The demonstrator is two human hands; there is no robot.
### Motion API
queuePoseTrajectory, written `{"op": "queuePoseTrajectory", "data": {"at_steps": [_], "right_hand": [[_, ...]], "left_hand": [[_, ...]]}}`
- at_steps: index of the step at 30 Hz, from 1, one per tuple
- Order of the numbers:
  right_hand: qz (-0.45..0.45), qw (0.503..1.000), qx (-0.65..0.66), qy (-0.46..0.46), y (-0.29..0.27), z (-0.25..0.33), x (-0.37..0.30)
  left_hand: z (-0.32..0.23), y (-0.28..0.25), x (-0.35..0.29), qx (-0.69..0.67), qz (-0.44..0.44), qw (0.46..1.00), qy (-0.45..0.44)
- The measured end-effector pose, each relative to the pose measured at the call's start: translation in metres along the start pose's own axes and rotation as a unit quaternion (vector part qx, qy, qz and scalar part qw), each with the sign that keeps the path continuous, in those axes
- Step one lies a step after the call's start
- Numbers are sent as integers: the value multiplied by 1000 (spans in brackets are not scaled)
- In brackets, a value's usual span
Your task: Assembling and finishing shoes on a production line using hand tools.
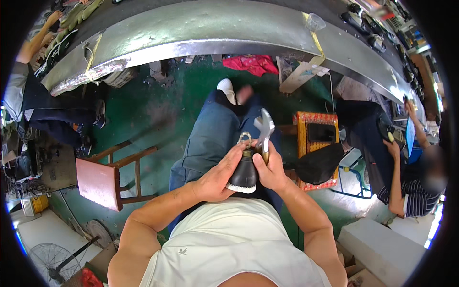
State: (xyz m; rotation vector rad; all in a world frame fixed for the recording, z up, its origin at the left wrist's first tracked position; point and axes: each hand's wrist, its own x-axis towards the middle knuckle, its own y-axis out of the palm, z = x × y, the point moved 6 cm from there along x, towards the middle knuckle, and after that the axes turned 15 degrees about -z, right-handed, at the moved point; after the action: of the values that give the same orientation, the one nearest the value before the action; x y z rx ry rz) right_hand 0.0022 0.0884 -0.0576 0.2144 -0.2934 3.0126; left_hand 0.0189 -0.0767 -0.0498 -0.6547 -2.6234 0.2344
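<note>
Above my lap, a black shoe [243,173] is held with its white-edged end toward me. A loop of pale cord or lace [245,137] shows at its far end. My left hand [219,176] is closed along the shoe's left side. On the other side my right hand [273,171] grips silver metal pincers [264,129], their curved head pointing away from me. The right thumb lies beside the shoe; whether it touches it I cannot tell. The pincers' lower part is hidden in the hand.
A long metal-edged bench [191,48] curves across ahead. To the left stands a pink-topped stool [99,184]. At right, an orange-red padded stool [302,143] bears a phone [321,133] and black cloth [318,165]. A co-worker [420,191] sits far right, another person [21,91] far left.
</note>
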Motion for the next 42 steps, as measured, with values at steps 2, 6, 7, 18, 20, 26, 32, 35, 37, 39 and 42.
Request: {"op": "queuePoseTrajectory", "data": {"at_steps": [2,6,7,18,20,26,32,35,37,39,42], "right_hand": [[0,1000,-13,12,0,1,-6],[-11,999,-21,26,4,-2,-9],[-16,999,-19,34,3,-2,-7],[7,996,-64,58,-13,2,10],[66,995,-57,54,-19,16,16],[185,972,-145,-9,-6,42,29],[175,954,-236,-53,-7,41,23],[134,961,-237,-49,-16,37,31],[90,969,-232,-1,-27,21,47],[-2,997,-72,4,-37,9,61],[-92,991,16,91,-30,-23,66]], "left_hand": [[-2,0,-5,68,-21,997,36],[-1,5,-6,59,-2,998,22],[-2,5,-4,66,7,998,20],[2,-4,18,92,53,994,-24],[7,-4,21,82,57,994,-43],[22,-8,15,149,60,986,-42],[88,20,-26,33,-25,989,-143],[84,18,-15,2,-18,970,-241],[81,10,-3,-25,-7,967,-252],[57,-2,17,-48,-5,964,-263],[75,-4,26,73,-171,980,-71]]}}
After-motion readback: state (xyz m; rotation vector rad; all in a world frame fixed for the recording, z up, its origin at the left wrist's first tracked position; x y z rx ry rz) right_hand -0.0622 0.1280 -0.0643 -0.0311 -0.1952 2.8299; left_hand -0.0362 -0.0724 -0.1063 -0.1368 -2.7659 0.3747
